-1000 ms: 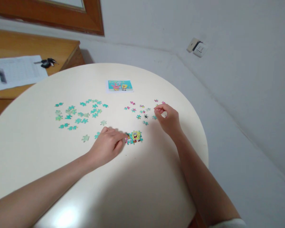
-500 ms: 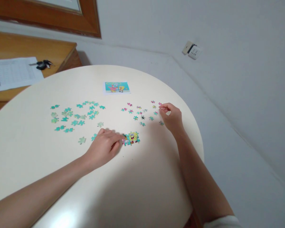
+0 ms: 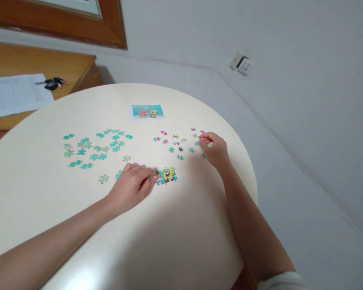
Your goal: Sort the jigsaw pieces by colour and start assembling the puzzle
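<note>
A small joined section of jigsaw puzzle (image 3: pixel 168 175), showing a yellow cartoon character, lies on the round white table (image 3: pixel 175 233). My left hand (image 3: pixel 131 183) rests at its left edge, loosely bent, index finger reaching to the section and thumb apart; I see nothing held. On the right, my right hand (image 3: pixel 214 149) hovers over loose puzzle pieces (image 3: pixel 180 149) in pink, yellow and teal. Its thumb and index finger are bent with a small gap between their tips, and no piece shows there. Part of a piece is hidden under this hand.
Many teal and pale green puzzle pieces (image 3: pixel 103 149) are spread on the left. A picture card (image 3: pixel 148 112) with cartoon characters lies at the back. Beyond the table stand a wooden desk (image 3: pixel 78 66) with papers (image 3: pixel 21 92) and keys (image 3: pixel 54 83), and a wall socket (image 3: pixel 245 65).
My left index finger has drawn back slightly from the puzzle section's left part. My right hand has shifted a little left over the loose pieces. The view has moved slightly.
</note>
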The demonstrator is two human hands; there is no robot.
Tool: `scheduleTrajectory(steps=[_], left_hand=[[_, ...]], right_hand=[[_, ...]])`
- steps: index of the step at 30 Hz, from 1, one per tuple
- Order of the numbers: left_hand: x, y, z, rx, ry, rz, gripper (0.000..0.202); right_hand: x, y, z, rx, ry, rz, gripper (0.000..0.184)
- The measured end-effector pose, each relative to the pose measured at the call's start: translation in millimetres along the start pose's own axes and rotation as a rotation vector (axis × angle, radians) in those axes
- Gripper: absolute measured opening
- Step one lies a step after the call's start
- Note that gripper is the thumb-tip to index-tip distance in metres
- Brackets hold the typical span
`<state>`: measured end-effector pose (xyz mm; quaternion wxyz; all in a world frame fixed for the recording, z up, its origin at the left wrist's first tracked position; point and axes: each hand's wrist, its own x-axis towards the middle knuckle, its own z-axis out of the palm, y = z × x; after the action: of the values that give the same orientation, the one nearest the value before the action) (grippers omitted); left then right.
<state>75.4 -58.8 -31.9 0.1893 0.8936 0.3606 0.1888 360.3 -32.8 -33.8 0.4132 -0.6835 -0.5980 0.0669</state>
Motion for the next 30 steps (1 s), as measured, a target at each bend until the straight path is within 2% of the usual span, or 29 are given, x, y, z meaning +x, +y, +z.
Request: scheduleTrajectory(steps=[14, 18, 25, 30], left_hand=[[-2, -5, 3.3, -0.020, 0.111, 0.025, 0.023], [-3, -7, 4.3, -0.021, 0.106, 0.029, 0.018], [-4, -9, 6.7, -0.030, 0.070, 0.051, 0.035], [-5, -13, 10.7, -0.077, 0.112, 0.099, 0.032]], right_hand=[[-2, 1, 2, -0.044, -0.054, 0.009, 0.018], [-2, 2, 1, -0.101, -0.068, 0.024, 0.019], [-2, 7, -4, -0.223, -0.111, 0.072, 0.020], [-3, 15, -3, -0.287, -0.186, 0.076, 0.020]])
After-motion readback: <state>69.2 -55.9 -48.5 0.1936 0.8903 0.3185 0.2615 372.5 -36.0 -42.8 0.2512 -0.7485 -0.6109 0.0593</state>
